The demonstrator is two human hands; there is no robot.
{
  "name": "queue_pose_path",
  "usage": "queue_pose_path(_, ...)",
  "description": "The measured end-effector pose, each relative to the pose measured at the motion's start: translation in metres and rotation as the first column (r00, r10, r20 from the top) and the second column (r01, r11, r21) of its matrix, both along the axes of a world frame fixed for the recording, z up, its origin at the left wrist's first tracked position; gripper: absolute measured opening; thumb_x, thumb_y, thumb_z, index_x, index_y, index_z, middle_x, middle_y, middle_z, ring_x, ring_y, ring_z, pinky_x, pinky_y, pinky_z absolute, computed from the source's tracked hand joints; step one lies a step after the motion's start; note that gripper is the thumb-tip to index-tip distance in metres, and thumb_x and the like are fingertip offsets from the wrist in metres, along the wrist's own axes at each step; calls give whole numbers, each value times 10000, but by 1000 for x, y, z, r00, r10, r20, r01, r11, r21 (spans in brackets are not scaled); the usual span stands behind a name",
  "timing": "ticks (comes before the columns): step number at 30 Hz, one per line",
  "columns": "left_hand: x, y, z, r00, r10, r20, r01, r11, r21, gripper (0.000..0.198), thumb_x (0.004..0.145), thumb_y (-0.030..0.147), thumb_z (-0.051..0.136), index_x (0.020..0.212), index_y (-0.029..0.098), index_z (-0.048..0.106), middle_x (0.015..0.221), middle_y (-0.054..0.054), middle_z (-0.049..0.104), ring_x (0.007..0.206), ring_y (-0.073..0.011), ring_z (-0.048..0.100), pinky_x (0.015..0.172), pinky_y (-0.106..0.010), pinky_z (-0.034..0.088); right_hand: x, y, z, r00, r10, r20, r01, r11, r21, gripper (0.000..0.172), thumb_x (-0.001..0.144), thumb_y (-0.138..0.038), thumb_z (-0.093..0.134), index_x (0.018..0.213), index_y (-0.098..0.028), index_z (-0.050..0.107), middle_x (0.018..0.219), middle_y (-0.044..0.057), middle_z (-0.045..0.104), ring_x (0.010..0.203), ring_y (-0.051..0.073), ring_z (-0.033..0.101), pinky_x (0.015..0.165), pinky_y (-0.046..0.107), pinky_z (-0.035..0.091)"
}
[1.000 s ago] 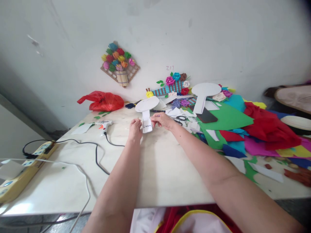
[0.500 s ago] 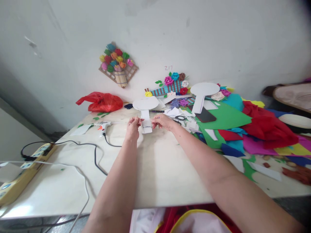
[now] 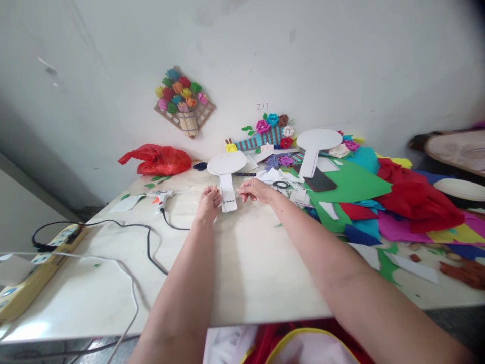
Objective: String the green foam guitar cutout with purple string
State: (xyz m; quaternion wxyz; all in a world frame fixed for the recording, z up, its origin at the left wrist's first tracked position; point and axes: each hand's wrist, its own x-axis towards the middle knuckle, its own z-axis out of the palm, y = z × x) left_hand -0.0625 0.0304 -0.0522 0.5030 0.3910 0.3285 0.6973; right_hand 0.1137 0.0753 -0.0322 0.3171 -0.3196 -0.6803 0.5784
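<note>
A white paddle-shaped cutout (image 3: pixel 226 165) with an oval head and a straight stem lies on the table in front of me. A dark wavy line crosses the stem near its lower end. Beside the stem's left edge is my left hand (image 3: pixel 209 203), its fingers curled closed. My right hand (image 3: pixel 255 190) is at the right of the stem, thumb and fingers pinched together, slightly apart from the edge. Whatever is in either pinch is too small to make out. To the left of my left hand lies a white glue gun (image 3: pixel 163 197) with a black cord.
A second white cutout (image 3: pixel 319 139) lies on green sheets (image 3: pixel 352 184) at the right. Scissors (image 3: pixel 281 185) sit among paper scraps. A red plastic bag (image 3: pixel 163 160) stands at the back left. A power strip (image 3: pixel 56 247) and loose cables line the left edge.
My right hand has drawn slightly to the right, off the stem's edge. My left hand has curled further and shifted down a little. The stem's lower end now shows slightly lower.
</note>
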Motion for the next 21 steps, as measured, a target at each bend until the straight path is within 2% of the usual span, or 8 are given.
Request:
queue_pose_path(5,-1,0,-3,988,-37,-153,26,997,-76,287,653,250,641,615,172,367,441,96,248,345,-13,208,360,-141,95,4,0,1,999,-48,-16,47,998,-42,202,713,-232,603,567,-129,508,433,-8,555,388,67,514,313,149,186)
queue_pose_path(14,4,0,-4,956,-72,-283,33,989,-141,319,641,326,667,612,166,392,430,97,249,350,-12,220,371,-145,119,5,-1,2,994,-107,-33,104,992,-76,213,729,-180,570,540,-123,492,412,-8,534,347,53,472,304,147,179)
queue_pose_path(18,9,-3,-2,920,-130,-369,68,982,-176,308,661,368,656,637,159,430,422,88,299,348,-13,214,369,-160,123,2,0,5,986,-102,-132,92,992,-81,216,727,-226,601,564,-123,504,455,15,577,396,66,511,313,141,222)
queue_pose_path(21,12,-5,-1,891,-134,-435,77,986,-146,311,664,416,652,684,154,485,406,86,316,343,-22,210,363,-175,117,-6,-3,10,957,-142,-251,113,986,-126,209,734,-250,612,595,-122,523,492,20,594,449,90,556,350,152,325)
